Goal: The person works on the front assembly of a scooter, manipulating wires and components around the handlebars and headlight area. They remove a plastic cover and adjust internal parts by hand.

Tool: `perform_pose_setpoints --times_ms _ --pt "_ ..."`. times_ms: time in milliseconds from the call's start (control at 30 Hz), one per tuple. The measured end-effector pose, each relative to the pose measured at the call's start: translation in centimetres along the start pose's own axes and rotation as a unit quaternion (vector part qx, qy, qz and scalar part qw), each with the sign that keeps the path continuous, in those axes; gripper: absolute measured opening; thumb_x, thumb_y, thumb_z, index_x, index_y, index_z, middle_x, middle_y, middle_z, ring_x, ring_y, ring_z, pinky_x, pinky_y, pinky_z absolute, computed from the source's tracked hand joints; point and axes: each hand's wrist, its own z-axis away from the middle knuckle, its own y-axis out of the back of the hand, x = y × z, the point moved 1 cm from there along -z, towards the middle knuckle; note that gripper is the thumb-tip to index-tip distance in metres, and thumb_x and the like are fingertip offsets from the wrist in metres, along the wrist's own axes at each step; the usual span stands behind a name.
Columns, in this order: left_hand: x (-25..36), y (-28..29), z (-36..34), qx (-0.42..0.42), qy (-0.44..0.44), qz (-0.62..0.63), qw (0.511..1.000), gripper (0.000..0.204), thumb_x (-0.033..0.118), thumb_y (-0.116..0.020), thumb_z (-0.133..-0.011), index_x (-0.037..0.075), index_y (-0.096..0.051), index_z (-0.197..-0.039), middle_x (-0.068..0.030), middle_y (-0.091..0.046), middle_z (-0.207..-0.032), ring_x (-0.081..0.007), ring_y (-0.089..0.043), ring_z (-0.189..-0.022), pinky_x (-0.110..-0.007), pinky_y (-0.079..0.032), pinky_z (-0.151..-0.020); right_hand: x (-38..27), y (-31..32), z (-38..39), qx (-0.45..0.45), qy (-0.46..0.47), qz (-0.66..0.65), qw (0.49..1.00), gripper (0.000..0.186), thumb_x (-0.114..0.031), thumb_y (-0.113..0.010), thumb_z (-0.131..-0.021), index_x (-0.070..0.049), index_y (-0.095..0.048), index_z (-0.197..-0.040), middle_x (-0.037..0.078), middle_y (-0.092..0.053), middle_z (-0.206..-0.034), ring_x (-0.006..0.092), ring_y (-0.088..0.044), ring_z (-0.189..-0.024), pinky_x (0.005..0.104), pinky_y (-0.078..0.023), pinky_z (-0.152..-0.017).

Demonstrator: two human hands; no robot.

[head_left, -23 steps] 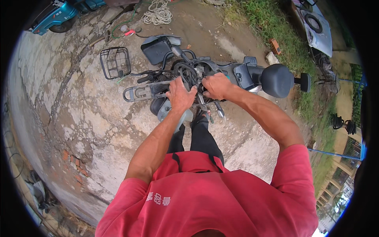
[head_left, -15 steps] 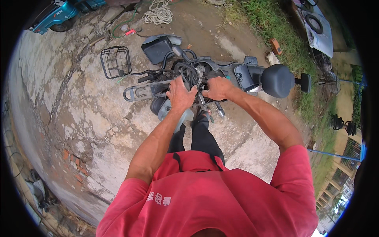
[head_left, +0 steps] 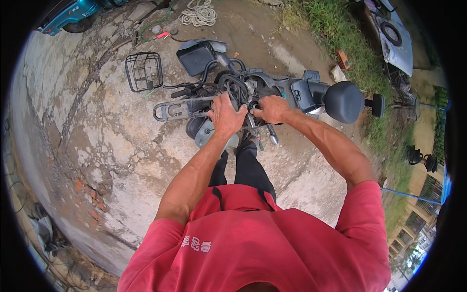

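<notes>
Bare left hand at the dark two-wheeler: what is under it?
Looped black cables show just beyond the left hand; a long grey looped frame lies to its left. Whatever it directly covers cannot be seen.

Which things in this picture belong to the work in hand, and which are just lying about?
Seemingly in the work:
left hand
right hand
scooter
dark cables

Seemingly just lying about:
rope
orange brick
pale stone
tyre

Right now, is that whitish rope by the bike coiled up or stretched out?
Coiled up, loosely: the whitish rope lies in overlapping loops on the ground.
</notes>
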Motion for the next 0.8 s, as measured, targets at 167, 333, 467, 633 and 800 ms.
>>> perform_pose_setpoints --times_ms 167,333,467,633,800 --pt "0.4 0.0 -0.1 -0.005 -0.01 0.004 1.0 0.078 0.038 -0.078 -0.081 0.003 -0.044 -0.141 -0.0219 -0.051 -0.135 -0.0396 -0.045 -0.132 -0.06 -0.034 -0.104 0.7 1.0 -0.4 0.028 0.175 0.144 0.974 0.058 -0.054 -0.066 -0.087 0.003 -0.073 -0.095 0.026 -0.074 -0.097 0.0438 -0.071 -0.096 0.0496 -0.055 -0.088" --pt "0.3 0.4 -0.1 -0.011 -0.004 0.005 1.0 0.077 0.038 -0.078 -0.081 0.003 -0.044 -0.141 -0.0223 -0.051 -0.135 -0.0397 -0.045 -0.132 -0.059 -0.034 -0.104 0.4 -0.2 -0.7 0.007 0.011 0.011 1.0 0.056 -0.051 -0.063 -0.09 0.004 -0.072 -0.092 0.027 -0.073 -0.091 0.0424 -0.073 -0.091 0.0482 -0.055 -0.087" --pt "0.5 0.8 0.0 -0.017 -0.005 0.014 1.0 0.076 0.038 -0.078 -0.082 0.002 -0.044 -0.141 -0.0219 -0.051 -0.134 -0.0398 -0.046 -0.131 -0.059 -0.033 -0.103 0.8 -0.7 -0.9 -0.146 -0.223 -0.352 0.897 0.056 -0.056 -0.058 -0.095 -0.004 -0.064 -0.075 0.008 -0.06 -0.063 0.0218 -0.056 -0.049 0.0417 -0.043 -0.052" --pt "0.1 0.4 0.0 -0.005 -0.012 0.016 1.0 0.076 0.037 -0.078 -0.082 0.002 -0.044 -0.141 -0.0219 -0.051 -0.133 -0.0403 -0.046 -0.131 -0.059 -0.033 -0.103 0.5 -0.6 -0.5 -0.172 -0.23 -0.383 0.878 0.058 -0.06 -0.057 -0.096 -0.008 -0.061 -0.072 0.001 -0.054 -0.06 0.0142 -0.045 -0.047 0.0356 -0.034 -0.045" --pt "0.1 0.1 0.0 0.002 -0.012 0.008 1.0 0.077 0.037 -0.078 -0.082 0.002 -0.044 -0.141 -0.0224 -0.05 -0.133 -0.0404 -0.045 -0.132 -0.059 -0.033 -0.103 0.4 -0.6 -0.5 0.02 -0.02 -0.072 0.997 0.044 -0.043 -0.07 -0.087 0.001 -0.066 -0.084 0.017 -0.07 -0.077 0.0318 -0.07 -0.075 0.0438 -0.054 -0.069"
